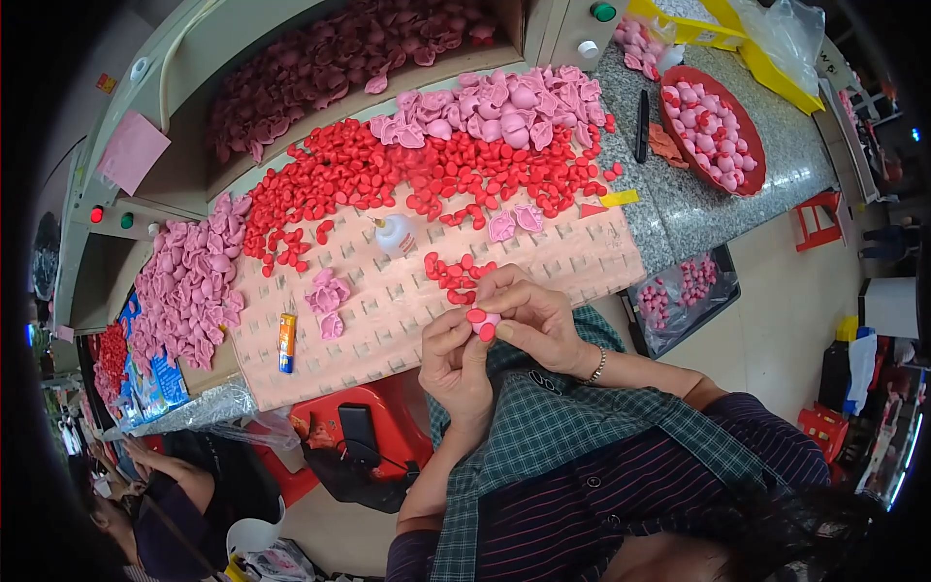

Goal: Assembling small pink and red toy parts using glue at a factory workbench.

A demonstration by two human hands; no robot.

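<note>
1 pink-and-red piece (484,323), pinched by left hand (458,367) and right hand (539,325) at near edge of patterned sheet (388,281). Red heap (417,170), 11 o'clock; red bowl (752,136) on speckled counter (669,218), 2 o'clock; black crate (731,274), 3 o'clock.

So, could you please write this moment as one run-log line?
left hand: holds pink-and-red piece | right hand: holds same piece | ahead of hands: loose red pieces | farther left: white bottle
</note>
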